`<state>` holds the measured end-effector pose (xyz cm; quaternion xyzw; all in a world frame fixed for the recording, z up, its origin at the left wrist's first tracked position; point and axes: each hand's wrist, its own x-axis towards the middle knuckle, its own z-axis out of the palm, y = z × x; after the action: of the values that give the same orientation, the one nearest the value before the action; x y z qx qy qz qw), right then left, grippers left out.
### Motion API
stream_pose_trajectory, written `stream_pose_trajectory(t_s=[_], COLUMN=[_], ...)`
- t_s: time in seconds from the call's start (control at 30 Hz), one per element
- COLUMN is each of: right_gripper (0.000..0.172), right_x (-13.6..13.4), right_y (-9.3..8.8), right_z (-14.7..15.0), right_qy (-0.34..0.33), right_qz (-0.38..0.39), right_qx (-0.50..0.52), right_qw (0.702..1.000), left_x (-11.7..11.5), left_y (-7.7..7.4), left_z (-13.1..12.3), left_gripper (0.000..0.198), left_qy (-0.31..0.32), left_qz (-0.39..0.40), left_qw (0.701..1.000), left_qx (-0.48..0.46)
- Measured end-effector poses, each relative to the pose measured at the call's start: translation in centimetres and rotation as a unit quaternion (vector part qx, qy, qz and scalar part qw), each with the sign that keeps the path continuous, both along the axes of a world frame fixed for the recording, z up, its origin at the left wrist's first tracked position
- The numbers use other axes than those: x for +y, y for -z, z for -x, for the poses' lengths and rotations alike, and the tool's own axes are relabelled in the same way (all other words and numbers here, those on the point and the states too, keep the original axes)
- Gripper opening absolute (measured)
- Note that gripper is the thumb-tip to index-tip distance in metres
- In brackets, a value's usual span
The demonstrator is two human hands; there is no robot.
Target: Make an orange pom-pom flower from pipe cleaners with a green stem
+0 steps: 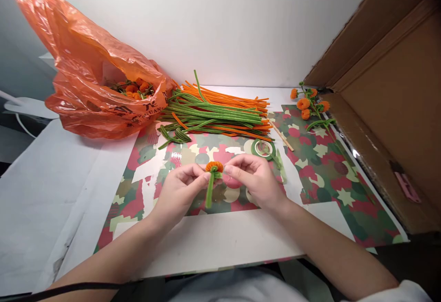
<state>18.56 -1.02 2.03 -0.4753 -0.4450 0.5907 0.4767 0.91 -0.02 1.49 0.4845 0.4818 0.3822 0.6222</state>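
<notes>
A small orange pipe-cleaner flower (214, 166) with a green stem (210, 192) is held above the patterned paper (320, 173). My left hand (179, 189) pinches it from the left, fingers closed just under the orange head. From the right, my right hand (257, 178) pinches the same flower at the head with thumb and forefinger. The stem hangs down between both hands.
A pile of green and orange pipe cleaners (220, 111) lies behind my hands. An orange plastic bag (93, 77) with finished flowers sits at back left. A green tape roll (263, 148), a wooden stick (282, 137), a finished flower sprig (310, 104) and a cardboard box (392, 95) are on the right.
</notes>
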Motion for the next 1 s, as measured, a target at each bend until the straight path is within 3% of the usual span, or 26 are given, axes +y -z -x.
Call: stream_pose_trajectory(t_s=[0.07,0.17,0.27,0.43,0.5,0.57,0.77,0.87,1.0], right_gripper=[0.007,0.005,0.01,0.014,0.015,0.014,0.015,0.021,0.026], right_x=[0.1,0.2,0.3,0.2,0.0,-0.3,-0.6,-0.4,-0.1], right_y=[0.0,0.2,0.5,0.9,0.8,0.6,-0.1,-0.4,-0.7], right_z=[-0.2,-0.2,-0.2,-0.1,0.1,0.4,1.1,1.0,0.5], right_qy=[0.022,0.022,0.02,0.004,0.011,0.024,0.017,-0.027,-0.071], right_qz=[-0.179,-0.371,-0.429,-0.457,-0.437,-0.388,-0.126,0.009,0.142], right_qx=[-0.125,-0.261,-0.328,-0.369,-0.36,-0.329,-0.164,-0.065,0.043], right_qw=[0.976,0.891,0.841,0.81,0.824,0.861,0.978,0.997,0.986], left_x=[0.5,0.9,1.0,0.6,0.4,0.1,-0.9,-1.4,-1.7], left_y=[-0.1,0.1,0.3,0.3,0.1,0.0,-0.2,0.0,0.4], left_z=[0.0,0.2,0.4,0.5,0.4,0.4,0.0,-0.1,0.1], left_gripper=[0.034,0.034,0.032,0.032,0.033,0.033,0.028,0.023,0.016], left_qy=[0.02,0.035,0.053,0.06,0.05,0.036,0.004,-0.004,-0.003], left_qz=[0.114,0.189,0.21,0.194,0.166,0.124,-0.015,-0.103,-0.235], left_qw=[0.99,0.97,0.964,0.969,0.978,0.988,1.0,0.994,0.963], left_qx=[-0.086,-0.148,-0.151,-0.139,-0.118,-0.089,-0.023,0.031,0.129])
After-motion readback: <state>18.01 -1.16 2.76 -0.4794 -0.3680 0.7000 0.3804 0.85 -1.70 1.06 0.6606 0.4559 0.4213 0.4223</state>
